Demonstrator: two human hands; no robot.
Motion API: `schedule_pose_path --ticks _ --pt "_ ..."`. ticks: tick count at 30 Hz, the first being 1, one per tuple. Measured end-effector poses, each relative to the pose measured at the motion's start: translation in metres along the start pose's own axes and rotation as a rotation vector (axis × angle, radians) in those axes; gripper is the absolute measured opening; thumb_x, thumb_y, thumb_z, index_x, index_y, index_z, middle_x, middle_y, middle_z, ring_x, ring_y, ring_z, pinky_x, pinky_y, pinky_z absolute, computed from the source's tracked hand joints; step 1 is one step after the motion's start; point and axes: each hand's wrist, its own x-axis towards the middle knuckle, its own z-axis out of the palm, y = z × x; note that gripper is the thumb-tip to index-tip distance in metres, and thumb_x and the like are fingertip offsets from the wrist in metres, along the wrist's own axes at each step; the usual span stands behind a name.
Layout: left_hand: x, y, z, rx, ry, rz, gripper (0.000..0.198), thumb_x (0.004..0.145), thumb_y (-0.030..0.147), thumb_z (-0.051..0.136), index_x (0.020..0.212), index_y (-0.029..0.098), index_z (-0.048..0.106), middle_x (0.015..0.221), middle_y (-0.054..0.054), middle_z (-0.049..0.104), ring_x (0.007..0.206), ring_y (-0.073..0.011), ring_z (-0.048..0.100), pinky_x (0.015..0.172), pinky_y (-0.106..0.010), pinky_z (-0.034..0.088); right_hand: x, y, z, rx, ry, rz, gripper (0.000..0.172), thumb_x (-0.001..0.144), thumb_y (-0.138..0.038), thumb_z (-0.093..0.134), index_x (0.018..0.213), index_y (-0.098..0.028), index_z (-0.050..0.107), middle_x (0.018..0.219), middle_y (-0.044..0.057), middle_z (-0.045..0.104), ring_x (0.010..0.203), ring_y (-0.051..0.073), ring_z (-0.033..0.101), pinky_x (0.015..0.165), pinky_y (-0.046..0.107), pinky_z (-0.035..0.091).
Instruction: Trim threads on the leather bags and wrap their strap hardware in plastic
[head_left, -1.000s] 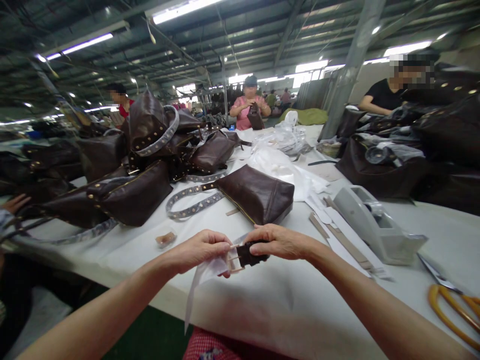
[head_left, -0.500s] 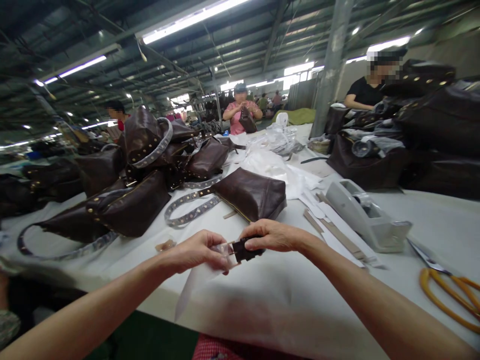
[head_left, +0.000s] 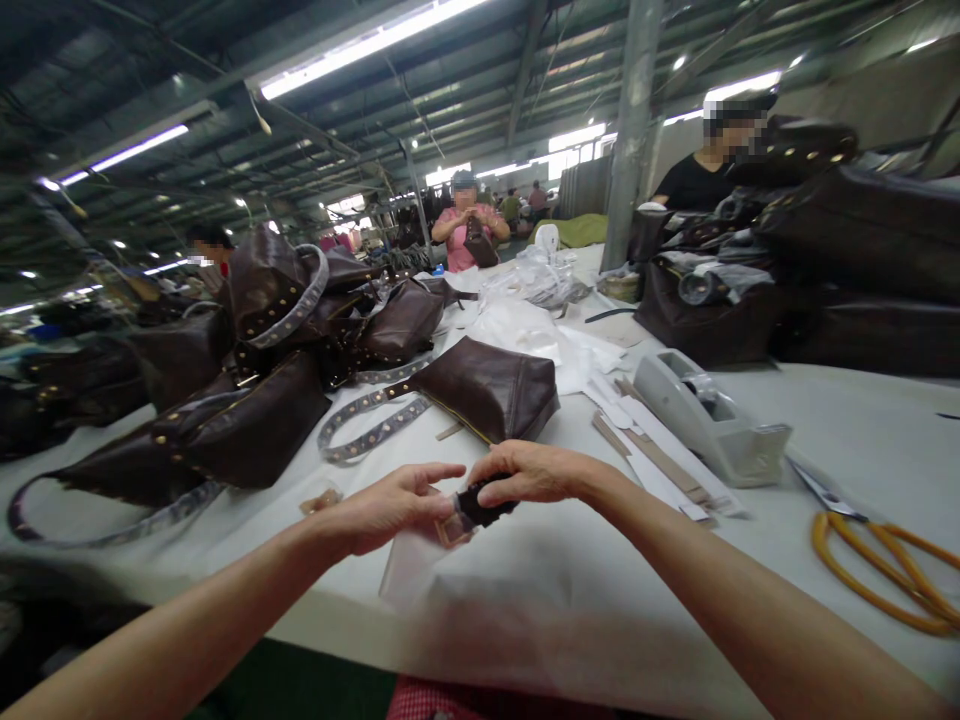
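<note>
My right hand [head_left: 534, 472] pinches a dark, folded strap [head_left: 484, 503] between thumb and fingers. At the strap's left end is a gold-coloured rectangular buckle [head_left: 455, 532] with thin clear film about it. My left hand [head_left: 390, 508] has its thumb against the buckle and its index finger stretched out above; its lower fingers are partly hidden. A pale, see-through sheet of film [head_left: 409, 565] hangs below the buckle. Just behind my hands lies a dark brown leather bag [head_left: 495, 385], its studded handle [head_left: 375, 430] wrapped in film.
More brown bags [head_left: 255, 420] are heaped on the left, others [head_left: 847, 260] on the right. A grey tape dispenser [head_left: 705, 425], card strips [head_left: 660, 455] and orange-handled scissors [head_left: 877, 570] are on the right. Crumpled clear plastic [head_left: 517, 320] lies behind. Co-workers [head_left: 469, 230] are beyond the table.
My left index finger has lifted off the buckle and straightened. The buckle end has tilted downward, and the hanging film has shifted right. The camera view has turned slightly right.
</note>
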Motion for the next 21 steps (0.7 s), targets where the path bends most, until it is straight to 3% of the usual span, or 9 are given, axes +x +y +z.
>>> schedule_pose_path --ticks 7,15,18,21 --pt "0.006 -0.001 0.000 0.007 0.035 -0.014 0.089 0.071 0.019 0.073 0.148 0.014 0.027 0.085 -0.007 0.073 0.075 -0.0195 0.068 0.071 -0.030 0.048 0.002 0.003 0.000 0.045 -0.037 -0.022 0.028 0.080 -0.031 0.060 0.097 -0.011 0.071 0.069 0.000 0.059 0.062 0.010 0.051 0.058 0.020 0.041" --pt "0.021 0.000 0.000 -0.106 0.005 0.053 0.112 0.065 0.020 0.079 0.152 0.017 0.010 0.117 -0.015 0.066 0.100 -0.0243 0.065 0.089 -0.039 0.045 0.003 0.002 0.000 0.127 -0.020 -0.066 0.030 0.079 -0.029 0.062 0.103 -0.012 0.069 0.076 0.001 0.062 0.066 0.010 0.053 0.061 0.020 0.043" --pt "0.016 0.005 -0.007 -0.023 -0.008 0.080 0.093 0.073 0.027 0.075 0.150 0.018 0.023 0.125 -0.015 0.062 0.111 -0.0250 0.060 0.096 -0.039 0.042 0.002 0.004 0.001 0.137 0.035 -0.059 0.029 0.078 -0.027 0.062 0.102 -0.012 0.069 0.075 0.000 0.061 0.066 0.010 0.051 0.062 0.020 0.042" --pt "0.005 0.007 -0.016 0.208 -0.031 0.067 0.052 0.078 0.037 0.070 0.123 0.014 0.060 0.113 -0.011 0.068 0.105 -0.0232 0.061 0.091 -0.032 0.043 0.002 0.006 0.003 0.178 0.076 -0.018 0.031 0.076 -0.024 0.063 0.104 -0.012 0.068 0.076 0.001 0.062 0.066 0.010 0.052 0.062 0.021 0.043"
